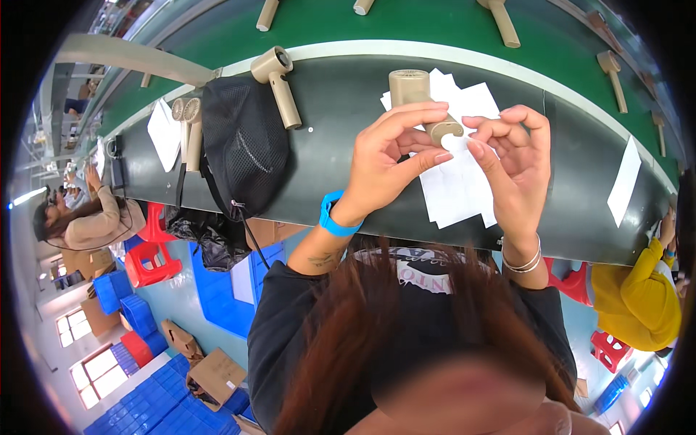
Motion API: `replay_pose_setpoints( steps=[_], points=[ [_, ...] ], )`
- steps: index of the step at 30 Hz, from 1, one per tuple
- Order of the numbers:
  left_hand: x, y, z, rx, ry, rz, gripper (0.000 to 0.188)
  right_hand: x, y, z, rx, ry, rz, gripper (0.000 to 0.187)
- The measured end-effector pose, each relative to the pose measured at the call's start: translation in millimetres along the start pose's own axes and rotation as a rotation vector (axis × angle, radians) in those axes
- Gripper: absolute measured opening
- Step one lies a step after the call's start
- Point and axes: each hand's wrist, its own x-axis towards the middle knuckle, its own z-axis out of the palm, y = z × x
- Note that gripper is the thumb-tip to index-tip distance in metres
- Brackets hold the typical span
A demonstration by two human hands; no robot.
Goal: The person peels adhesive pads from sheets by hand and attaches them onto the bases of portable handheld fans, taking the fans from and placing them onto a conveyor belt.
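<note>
A gold hair dryer lies in the grip of my left hand, its head pointing away and its handle end toward my right hand. The fingers and thumb of the left hand close around the handle and partly cover it. At the handle's end is a small round white sticker. My right thumb and fingertips pinch at its edge, while the other fingers of that hand are curled. Below both hands, overlapping white sheets rest on the dark bench.
To the left, a black mesh bag lies on the bench, with another hair dryer by it and two more beyond. Past the pale rail, a green belt carries several. Co-workers sit at left and right; red stools stand below.
</note>
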Motion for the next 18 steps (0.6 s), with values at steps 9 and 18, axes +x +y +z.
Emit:
replay_pose_setpoints(
  steps=[9,18],
  points=[
    [1.8,-5.1,1.0,-0.087,0.037,-0.037,0.037,1.5,8.6,3.2,0.112,0.047,0.049,0.035],
    [2.5,-3.1,2.5,-0.104,0.051,-0.071,0.036,0.8,10.1,4.2,0.141,0.074,0.049,0.034]
  ],
)
